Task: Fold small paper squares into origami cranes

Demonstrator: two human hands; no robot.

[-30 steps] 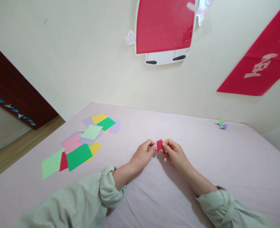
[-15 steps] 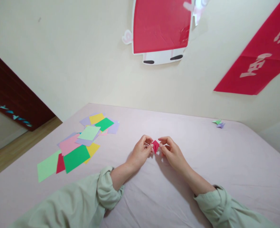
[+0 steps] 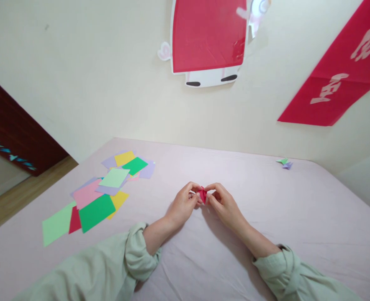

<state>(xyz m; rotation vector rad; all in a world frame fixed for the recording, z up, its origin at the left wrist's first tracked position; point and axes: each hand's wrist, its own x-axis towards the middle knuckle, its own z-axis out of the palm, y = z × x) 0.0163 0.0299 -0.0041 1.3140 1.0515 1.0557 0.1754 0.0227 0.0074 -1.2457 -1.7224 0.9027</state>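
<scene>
A small folded piece of red origami paper (image 3: 203, 195) is held between my two hands, above the middle of the pale pink cloth-covered surface (image 3: 185, 259). On its left edge, the thumb and fingers of my left hand (image 3: 185, 202) are closed in a pinch. My right hand (image 3: 223, 204) pinches its right edge, with the index finger at its top. The paper tapers to a point at the bottom, and its sides are partly hidden by my fingertips.
Left of my hands lies a loose spread of coloured paper sheets (image 3: 97, 213), overlapping in green, yellow, pink, purple and red. Two small folded paper pieces, a green one (image 3: 282, 161) and a purple one (image 3: 287, 166), sit at the far right. A wall (image 3: 125, 83) rises behind.
My fingers have moved closer together on the red paper, with both index fingers now at its top. The paper has changed from a flat diamond to a narrower shape. The view has shifted slightly.
</scene>
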